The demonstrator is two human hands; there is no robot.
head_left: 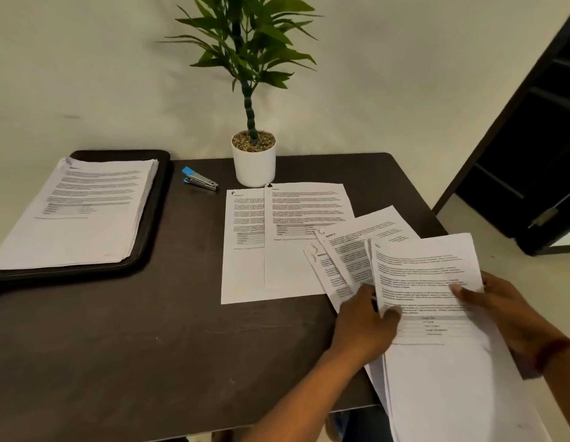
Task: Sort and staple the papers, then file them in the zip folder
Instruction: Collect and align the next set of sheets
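Note:
A sheaf of printed papers (437,314) is held over the table's right front corner by both hands. My left hand (363,327) grips its left edge, thumb on top. My right hand (513,317) grips its right edge. Two more sheets (350,250) fan out to the left from under the sheaf. Two flat sheets (277,244) lie side by side on the dark table (149,330). A thick paper stack (82,212) rests on the open black zip folder (156,215) at the far left. A blue and silver stapler (199,179) lies behind, between folder and pot.
A white pot with a green plant (253,161) stands at the table's back edge against the pale wall. A dark door frame (532,138) is at the right. The table's right edge runs just under the held papers.

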